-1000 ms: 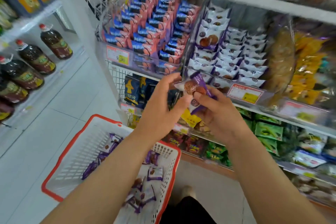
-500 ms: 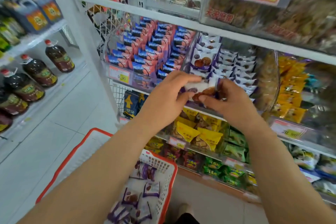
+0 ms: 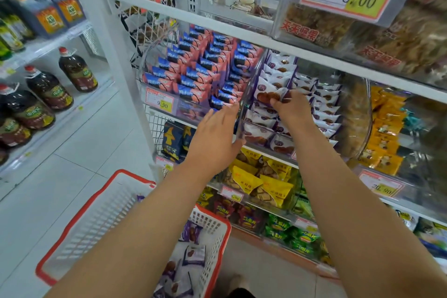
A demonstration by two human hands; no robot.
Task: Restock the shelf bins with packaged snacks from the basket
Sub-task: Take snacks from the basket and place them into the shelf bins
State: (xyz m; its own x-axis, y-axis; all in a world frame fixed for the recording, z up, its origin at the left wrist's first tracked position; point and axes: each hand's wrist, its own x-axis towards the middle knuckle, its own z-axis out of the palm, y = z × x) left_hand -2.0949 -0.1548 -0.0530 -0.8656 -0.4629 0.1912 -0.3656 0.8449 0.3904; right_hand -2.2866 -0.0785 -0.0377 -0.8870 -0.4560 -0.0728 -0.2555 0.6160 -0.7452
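Your right hand (image 3: 291, 106) now pinching the purple snack pack (image 3: 268, 94) inside the bin (image 3: 244, 113), your left hand (image 3: 215, 138) having let go, flat against its edge, tags reading 8.00, 9.90.

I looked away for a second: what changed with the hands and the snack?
The right hand carried the purple snack pack up into the clear bin, fingers pinching it. The left hand let go and now lies open beside the bin. The basket stays below.

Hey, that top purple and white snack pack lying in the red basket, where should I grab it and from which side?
Pinch the purple and white snack pack by a flat crimped end, coming straight down through the open top of the red basket; it lies flat and the walls block the sides.
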